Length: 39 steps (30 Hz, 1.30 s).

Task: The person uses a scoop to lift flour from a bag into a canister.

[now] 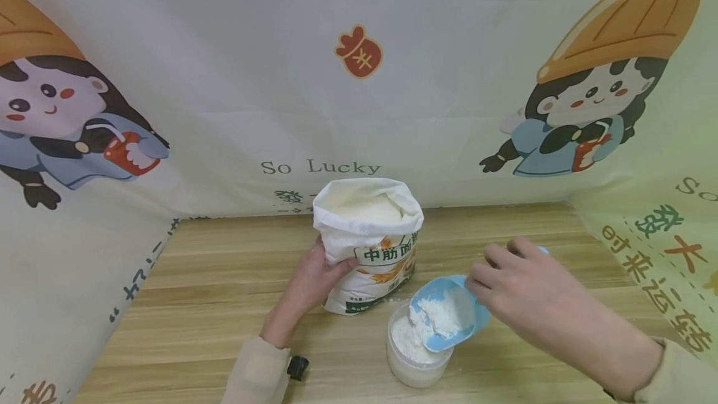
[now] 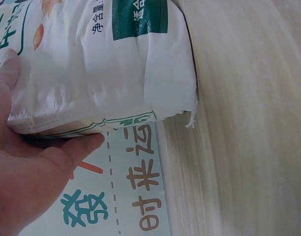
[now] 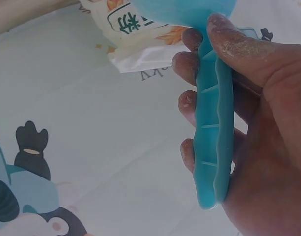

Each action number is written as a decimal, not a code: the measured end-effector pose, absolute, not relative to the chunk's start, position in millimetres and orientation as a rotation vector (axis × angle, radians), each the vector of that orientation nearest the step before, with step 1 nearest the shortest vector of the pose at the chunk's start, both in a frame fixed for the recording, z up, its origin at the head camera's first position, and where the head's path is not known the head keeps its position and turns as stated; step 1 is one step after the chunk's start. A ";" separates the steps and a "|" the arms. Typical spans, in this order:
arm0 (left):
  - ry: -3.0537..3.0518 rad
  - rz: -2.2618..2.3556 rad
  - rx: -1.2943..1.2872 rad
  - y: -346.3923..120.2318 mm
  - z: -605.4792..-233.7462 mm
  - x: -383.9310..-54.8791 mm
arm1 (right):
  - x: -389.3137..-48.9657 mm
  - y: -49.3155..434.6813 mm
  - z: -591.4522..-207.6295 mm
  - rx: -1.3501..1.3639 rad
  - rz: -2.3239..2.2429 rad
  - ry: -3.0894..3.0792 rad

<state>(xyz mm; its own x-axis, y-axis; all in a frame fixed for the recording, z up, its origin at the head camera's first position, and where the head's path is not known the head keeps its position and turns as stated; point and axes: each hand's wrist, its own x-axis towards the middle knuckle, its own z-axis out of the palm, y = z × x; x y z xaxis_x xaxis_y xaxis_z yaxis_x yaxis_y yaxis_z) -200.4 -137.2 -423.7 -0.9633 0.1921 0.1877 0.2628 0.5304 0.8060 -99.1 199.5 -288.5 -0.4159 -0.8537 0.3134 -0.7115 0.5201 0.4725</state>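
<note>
A white flour bag (image 1: 367, 235) with green and orange print stands upright on the table, its rolled top open and pale flour showing inside. My left hand (image 1: 314, 276) grips the bag's left side, thumb across the front; in the left wrist view the hand (image 2: 37, 167) holds it near an edge. My right hand (image 1: 521, 288) grips the handle of a light blue scoop (image 1: 479, 313). In the right wrist view, flour-dusted fingers wrap the ribbed blue handle (image 3: 209, 128). The scoop, tilted and loaded with flour, is over a clear round tub (image 1: 417, 373) holding white flour.
The wood-grain table (image 1: 224, 279) carries a little spilled flour near the bag and tub. A printed white cloth (image 1: 269, 80) with cartoon figures hangs behind and along both sides. A small black object (image 1: 298, 367) sits by the left sleeve.
</note>
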 end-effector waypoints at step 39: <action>-2.676 -1.437 -0.400 -136.2 -424.7 -200.1 | -98.2 191.4 -282.9 1.268 -0.436 -2.169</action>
